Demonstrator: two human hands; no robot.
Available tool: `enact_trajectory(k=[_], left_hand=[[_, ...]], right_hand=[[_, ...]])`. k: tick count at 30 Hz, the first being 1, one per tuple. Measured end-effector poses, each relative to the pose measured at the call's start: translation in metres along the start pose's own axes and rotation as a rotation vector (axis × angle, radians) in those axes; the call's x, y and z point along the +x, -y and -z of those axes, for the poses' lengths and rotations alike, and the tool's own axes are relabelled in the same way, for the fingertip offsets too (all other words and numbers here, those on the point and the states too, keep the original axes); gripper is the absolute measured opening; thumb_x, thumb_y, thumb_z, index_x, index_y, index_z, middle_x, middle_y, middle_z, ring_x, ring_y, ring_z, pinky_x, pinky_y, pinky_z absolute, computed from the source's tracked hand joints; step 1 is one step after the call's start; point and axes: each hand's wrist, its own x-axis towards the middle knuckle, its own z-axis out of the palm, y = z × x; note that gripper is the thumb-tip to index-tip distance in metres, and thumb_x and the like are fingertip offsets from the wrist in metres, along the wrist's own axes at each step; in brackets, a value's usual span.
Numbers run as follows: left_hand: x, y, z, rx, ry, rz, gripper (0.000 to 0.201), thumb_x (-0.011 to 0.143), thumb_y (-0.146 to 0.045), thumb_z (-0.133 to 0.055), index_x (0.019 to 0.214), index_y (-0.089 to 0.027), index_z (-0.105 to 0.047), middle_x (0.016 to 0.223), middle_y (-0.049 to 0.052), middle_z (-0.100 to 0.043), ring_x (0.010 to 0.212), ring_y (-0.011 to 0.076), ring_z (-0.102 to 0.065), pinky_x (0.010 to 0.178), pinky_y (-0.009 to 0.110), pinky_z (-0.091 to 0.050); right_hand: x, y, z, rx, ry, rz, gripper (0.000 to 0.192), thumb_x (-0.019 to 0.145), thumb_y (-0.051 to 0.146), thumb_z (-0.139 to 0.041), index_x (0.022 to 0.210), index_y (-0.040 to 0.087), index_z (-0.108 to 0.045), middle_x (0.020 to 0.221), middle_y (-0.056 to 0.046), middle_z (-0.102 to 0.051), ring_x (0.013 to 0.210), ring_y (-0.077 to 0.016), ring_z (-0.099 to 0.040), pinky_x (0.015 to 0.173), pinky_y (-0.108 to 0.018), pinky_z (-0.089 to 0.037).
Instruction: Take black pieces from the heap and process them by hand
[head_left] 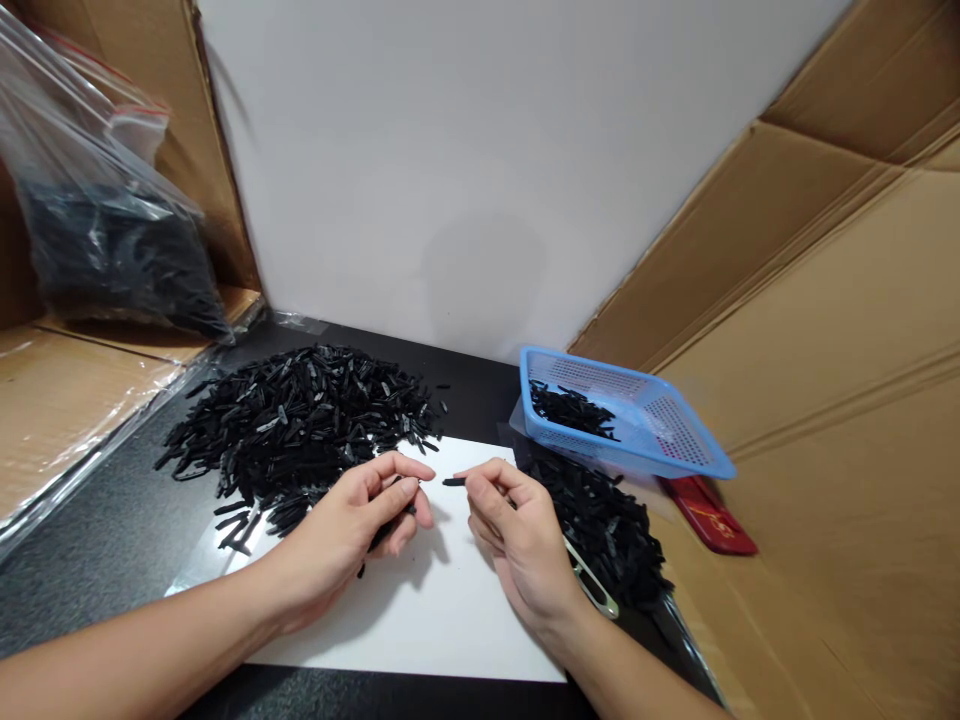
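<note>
Between thumb and fingers, my right hand [512,520] pinches one small black strip-shaped piece [454,482], whose end points left. My left hand [375,508] faces it a short gap away, fingers curled round some black pieces [390,522] partly hidden in the palm. Both hands are above a white sheet [420,630]. A large heap of black pieces [300,410] lies behind my left hand, some of it on the sheet's edge. Another pile of black pieces [611,535] lies beside my right wrist, with a pale-handled tool [596,590] partly hidden there.
A blue perforated basket [694,440] with some black pieces stands at the back right, over a red item [712,520]. At the left a clear zip bag [112,240] of dark pieces rests on cardboard [75,400]. Cardboard [840,400] rises on the right, a white wall [450,150] behind.
</note>
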Motion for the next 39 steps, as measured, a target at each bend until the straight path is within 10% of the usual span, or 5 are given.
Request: enact_trajectory(k=[6, 14, 28, 39], left_hand=[[-0.004, 0.003, 0.003, 0.088, 0.089, -0.033, 0.021, 0.095, -0.037, -0.053, 0.110, -0.023, -0.048, 0.071, -0.005, -0.058, 0.055, 0.0089, -0.036, 0.053, 0.025, -0.023], [-0.006, 0.002, 0.002, 0.149, 0.123, -0.047, 0.025, 0.095, -0.040, -0.052, 0.111, -0.023, -0.046, 0.069, -0.005, -0.059, 0.057, 0.0099, -0.043, 0.053, 0.024, -0.026], [-0.002, -0.002, -0.001, 0.064, 0.044, 0.067, 0.016, 0.089, -0.033, -0.058, 0.083, -0.019, -0.052, 0.069, -0.003, -0.062, 0.051, 0.0065, -0.035, 0.047, 0.023, -0.017], [-0.002, 0.001, 0.003, 0.042, 0.006, 0.061, 0.022, 0.079, -0.021, -0.066, 0.099, -0.019, -0.058, 0.080, -0.004, -0.061, 0.060, 0.0072, -0.045, 0.056, 0.021, -0.029]], right_hand=[[0.000, 0.000, -0.001, 0.065, 0.103, -0.125, 0.033, 0.083, 0.044, -0.063, 0.068, 0.020, -0.045, 0.057, 0.006, -0.053, 0.038, -0.0043, -0.022, 0.039, -0.019, -0.011], [-0.006, 0.001, -0.003, -0.555, 0.123, 0.223, 0.014, 0.083, 0.028, -0.066, 0.085, 0.019, -0.077, 0.057, 0.002, -0.058, 0.056, -0.0135, -0.044, 0.059, -0.027, -0.037], [0.001, -0.005, 0.004, -0.296, -0.015, 0.087, 0.023, 0.078, 0.041, -0.073, 0.077, 0.018, -0.068, 0.052, 0.008, -0.035, 0.047, -0.0087, -0.023, 0.045, -0.024, -0.019], [0.004, -0.008, 0.007, -0.179, 0.032, 0.042, 0.024, 0.076, 0.040, -0.077, 0.074, 0.018, -0.067, 0.053, 0.009, -0.031, 0.046, -0.0068, -0.019, 0.042, -0.023, -0.013]])
